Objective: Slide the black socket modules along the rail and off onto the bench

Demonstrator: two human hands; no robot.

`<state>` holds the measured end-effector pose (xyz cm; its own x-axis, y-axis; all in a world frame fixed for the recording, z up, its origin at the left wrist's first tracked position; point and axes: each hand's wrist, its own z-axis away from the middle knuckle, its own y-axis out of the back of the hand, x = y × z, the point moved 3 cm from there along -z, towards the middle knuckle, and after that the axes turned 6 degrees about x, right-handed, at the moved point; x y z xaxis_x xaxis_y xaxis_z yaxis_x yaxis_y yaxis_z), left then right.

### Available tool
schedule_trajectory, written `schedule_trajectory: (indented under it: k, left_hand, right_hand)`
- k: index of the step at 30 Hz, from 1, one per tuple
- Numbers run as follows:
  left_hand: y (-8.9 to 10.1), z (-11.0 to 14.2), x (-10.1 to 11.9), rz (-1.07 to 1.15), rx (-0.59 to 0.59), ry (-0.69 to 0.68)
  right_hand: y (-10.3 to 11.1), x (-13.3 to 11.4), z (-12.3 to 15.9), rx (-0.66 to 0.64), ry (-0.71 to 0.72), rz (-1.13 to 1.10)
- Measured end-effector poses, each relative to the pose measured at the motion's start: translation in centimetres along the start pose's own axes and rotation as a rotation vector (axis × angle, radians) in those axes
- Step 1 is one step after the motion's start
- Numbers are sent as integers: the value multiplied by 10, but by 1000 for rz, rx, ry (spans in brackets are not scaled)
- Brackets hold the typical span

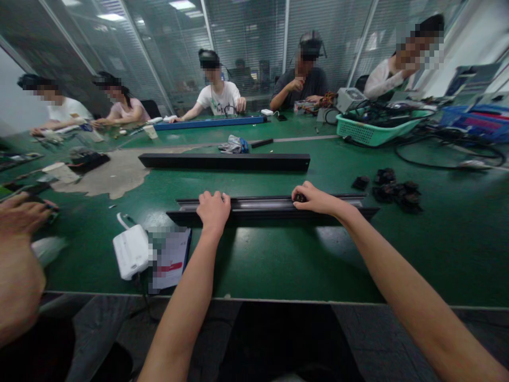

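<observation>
A long black open-topped channel (262, 215) lies crosswise in front of me, with a shiny grey strip along its inside. Toward its left end, my left hand (213, 212) is closed over the channel, fingertips curled over its far edge. My right hand (316, 200) pinches a small dark rounded part (299, 197) over the channel's right half. Whether that part touches the channel floor I cannot tell. Beyond lies a second long black bar (225, 162), roughly parallel to the channel.
Several black crumpled-looking pieces (397, 190) lie right of the channel. A white box with a cable (131, 252) and a booklet (170, 260) are near my left forearm. A green basket (369, 131) stands back right. A co-worker's hand (24, 217) enters from the left.
</observation>
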<state>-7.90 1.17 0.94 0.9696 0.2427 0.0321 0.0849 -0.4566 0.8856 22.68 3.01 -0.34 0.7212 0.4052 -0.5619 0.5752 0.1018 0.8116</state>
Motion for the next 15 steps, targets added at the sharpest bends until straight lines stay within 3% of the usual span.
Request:
schedule_trajectory:
  k: [3, 6, 10, 15]
  left_hand:
    - [-1, 0, 0, -2, -1, 4]
    - [-1, -1, 0, 0, 5, 4]
    - [-1, -2, 0, -6, -2, 2]
    - [0, -2, 0, -24, -15, 3]
  right_hand:
    - [-2, 2, 2, -1, 62, 14]
    - [-8, 3, 7, 82, 107, 15]
    - [-15, 2, 14, 204, 126, 14]
    - [-15, 1, 15, 242, 124, 23]
